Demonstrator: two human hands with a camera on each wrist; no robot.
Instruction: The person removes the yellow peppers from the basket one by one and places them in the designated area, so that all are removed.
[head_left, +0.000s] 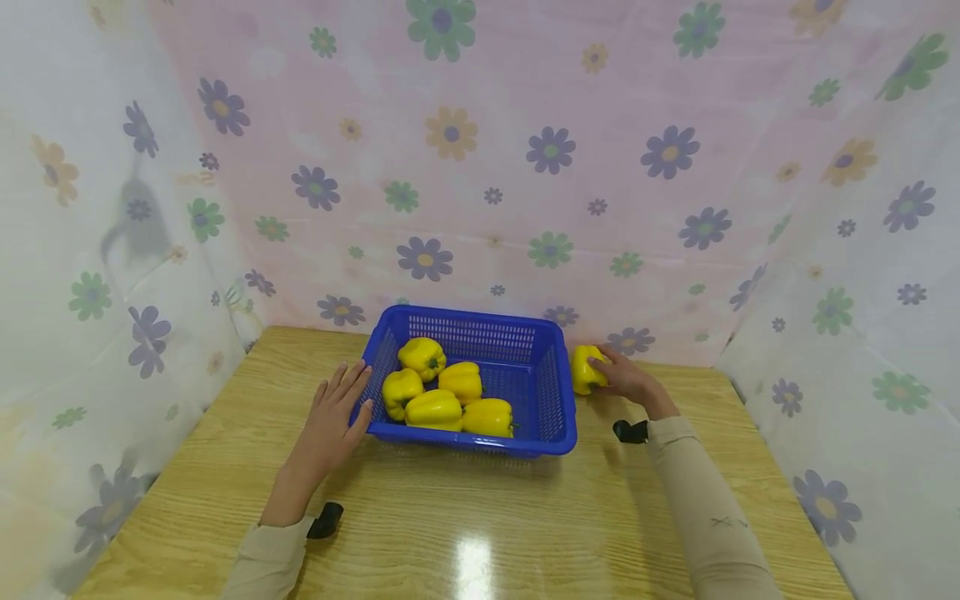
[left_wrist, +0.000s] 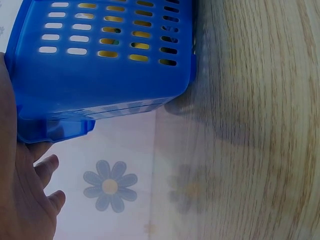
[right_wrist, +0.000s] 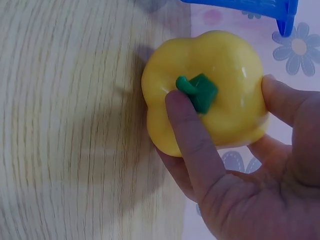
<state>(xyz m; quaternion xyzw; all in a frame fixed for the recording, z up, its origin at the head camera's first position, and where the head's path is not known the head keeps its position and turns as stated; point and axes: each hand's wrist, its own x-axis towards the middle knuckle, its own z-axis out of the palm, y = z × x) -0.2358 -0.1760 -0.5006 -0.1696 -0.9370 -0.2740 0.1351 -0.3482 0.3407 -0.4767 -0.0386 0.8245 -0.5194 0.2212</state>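
Observation:
A yellow bell pepper [head_left: 585, 371] with a green stem [right_wrist: 202, 94] is held in my right hand [head_left: 628, 382], just right of the basket. In the right wrist view, one fingertip lies by the stem while the other digits go round the side of the pepper. My left hand [head_left: 330, 429] rests at the left rim of a blue plastic basket [head_left: 553, 446], its fingers extended and spread. Several yellow peppers [head_left: 433, 410] lie in the basket's left and middle part. Slots in the basket wall [left_wrist: 100, 75] show yellow behind them in the left wrist view.
The basket stands on a wood-grain table [head_left: 450, 517], close to the flower-printed backdrop [head_left: 495, 167] at the back. Similar printed sheets hang along both sides. A black wrist device [head_left: 326, 521] sits at the left cuff, another [head_left: 630, 431] at the right.

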